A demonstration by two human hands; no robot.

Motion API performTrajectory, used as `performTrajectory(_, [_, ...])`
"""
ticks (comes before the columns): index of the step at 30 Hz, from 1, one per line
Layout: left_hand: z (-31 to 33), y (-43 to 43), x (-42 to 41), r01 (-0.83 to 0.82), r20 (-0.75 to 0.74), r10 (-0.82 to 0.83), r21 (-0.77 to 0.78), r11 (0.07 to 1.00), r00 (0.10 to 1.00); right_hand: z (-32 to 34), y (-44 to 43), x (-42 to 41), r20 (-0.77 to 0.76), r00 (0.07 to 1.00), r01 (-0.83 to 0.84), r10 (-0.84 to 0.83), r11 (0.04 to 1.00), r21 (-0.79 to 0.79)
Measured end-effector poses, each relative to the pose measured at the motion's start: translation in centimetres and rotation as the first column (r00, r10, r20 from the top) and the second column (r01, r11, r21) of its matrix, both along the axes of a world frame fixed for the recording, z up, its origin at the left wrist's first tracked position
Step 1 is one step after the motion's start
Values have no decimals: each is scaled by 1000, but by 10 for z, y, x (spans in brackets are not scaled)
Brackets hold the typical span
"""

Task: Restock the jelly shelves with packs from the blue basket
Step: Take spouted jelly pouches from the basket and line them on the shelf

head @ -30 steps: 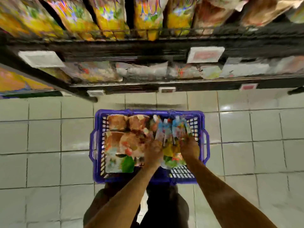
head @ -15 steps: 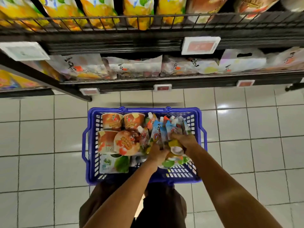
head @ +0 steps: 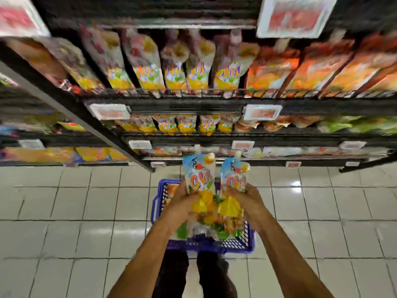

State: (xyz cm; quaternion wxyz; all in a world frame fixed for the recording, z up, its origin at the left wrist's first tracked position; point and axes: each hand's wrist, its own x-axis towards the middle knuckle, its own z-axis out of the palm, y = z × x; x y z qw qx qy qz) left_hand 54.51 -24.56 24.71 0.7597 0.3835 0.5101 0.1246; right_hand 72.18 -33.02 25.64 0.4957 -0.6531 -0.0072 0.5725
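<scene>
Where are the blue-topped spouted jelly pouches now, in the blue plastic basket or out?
Out, apparently: the left hand and right hand grip the blue-topped spouted jelly pouches raised above the blue plastic basket.

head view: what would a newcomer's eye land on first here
First, the bunch of bright spouted jelly pouches at centre, gripped by the left hand and the right hand above the blue basket on the tiled floor. Behind them, dark wire shelves crowded with yellow and orange packs fill the upper half.
</scene>
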Motion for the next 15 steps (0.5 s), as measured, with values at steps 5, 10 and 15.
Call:
performTrajectory(5, [149, 40, -5, -73, 151, 49, 159, 985, 987, 130, 36, -2, 124, 991, -72, 52, 984, 166])
performTrajectory(10, [272, 63, -21, -104, 205, 16, 430, 897, 979, 254, 62, -14, 209, 974, -163, 88, 913, 374])
performTrajectory(15, [365, 84, -35, -119, 213, -23, 628, 769, 977, 355, 79, -25, 323, 945, -224, 46, 809, 543])
